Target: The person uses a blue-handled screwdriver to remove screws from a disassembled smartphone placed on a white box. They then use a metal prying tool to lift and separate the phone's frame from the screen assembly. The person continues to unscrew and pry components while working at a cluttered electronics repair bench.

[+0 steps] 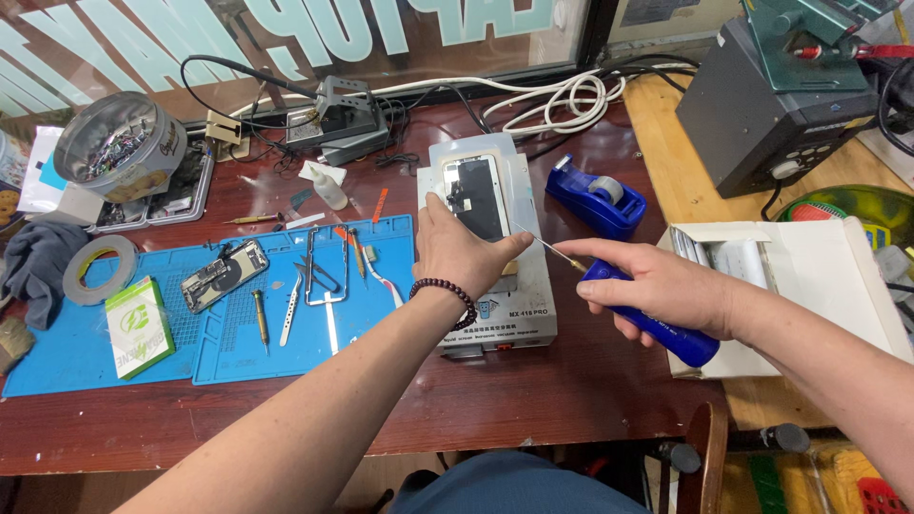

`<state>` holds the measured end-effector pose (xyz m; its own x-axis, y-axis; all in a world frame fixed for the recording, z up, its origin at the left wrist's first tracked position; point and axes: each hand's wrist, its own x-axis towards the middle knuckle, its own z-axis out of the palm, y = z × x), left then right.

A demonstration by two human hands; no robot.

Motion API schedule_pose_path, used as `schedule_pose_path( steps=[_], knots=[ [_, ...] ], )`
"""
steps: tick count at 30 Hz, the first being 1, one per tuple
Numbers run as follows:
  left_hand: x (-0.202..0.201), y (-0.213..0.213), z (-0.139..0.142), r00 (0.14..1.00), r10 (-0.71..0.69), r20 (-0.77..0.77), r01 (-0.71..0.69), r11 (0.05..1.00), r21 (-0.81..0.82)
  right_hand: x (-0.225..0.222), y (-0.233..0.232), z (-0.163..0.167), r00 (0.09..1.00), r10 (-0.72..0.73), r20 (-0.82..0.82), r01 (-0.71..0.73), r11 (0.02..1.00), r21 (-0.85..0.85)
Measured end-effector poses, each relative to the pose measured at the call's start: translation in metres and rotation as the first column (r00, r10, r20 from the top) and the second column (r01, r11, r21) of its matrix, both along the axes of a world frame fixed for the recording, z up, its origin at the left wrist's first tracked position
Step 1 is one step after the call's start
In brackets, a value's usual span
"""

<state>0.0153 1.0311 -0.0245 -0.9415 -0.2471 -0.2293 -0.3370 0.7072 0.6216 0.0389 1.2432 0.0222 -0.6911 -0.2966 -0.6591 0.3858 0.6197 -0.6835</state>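
Observation:
A phone screen panel lies flat on top of a white heating machine at the middle of the desk. My left hand rests on the machine's plate, fingers spread, pressing the panel's lower left edge. My right hand grips a blue squeeze bottle with a long thin metal needle. The needle's tip points left at the panel's lower right corner, close to my left thumb.
A blue work mat at left carries an opened phone body, tweezers, screwdrivers and a green box. A blue tape dispenser, a soldering stand, a tape roll and a white box surround the machine.

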Motion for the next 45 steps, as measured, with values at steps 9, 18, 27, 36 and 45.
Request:
schedule_pose_path(
  steps=[9, 18, 27, 36, 45],
  knots=[
    [0.000, 0.001, 0.000, 1.000, 0.009, 0.017, -0.009, 1.000, -0.015, -0.002, 0.000, -0.002, 0.999, 0.037, 0.032, -0.039, 0.999, 0.034],
    [0.000, 0.002, -0.004, 1.000, 0.001, 0.014, 0.000, 1.000, -0.014, -0.003, 0.001, -0.005, 0.997, 0.049, 0.053, -0.051, 0.998, 0.029],
    [-0.002, 0.003, -0.007, 0.999, -0.001, 0.038, 0.001, 1.000, -0.012, -0.004, 0.002, -0.007, 0.997, 0.045, 0.057, -0.046, 0.999, 0.026],
    [-0.001, 0.004, -0.003, 0.999, 0.023, 0.037, -0.022, 1.000, -0.020, -0.005, 0.004, -0.012, 0.998, 0.028, 0.059, -0.028, 1.000, -0.002],
    [0.037, 0.004, 0.008, 0.877, -0.239, -0.417, 0.196, 0.970, -0.144, -0.002, 0.004, -0.012, 0.999, -0.001, 0.044, 0.002, 1.000, -0.009]
  ],
)
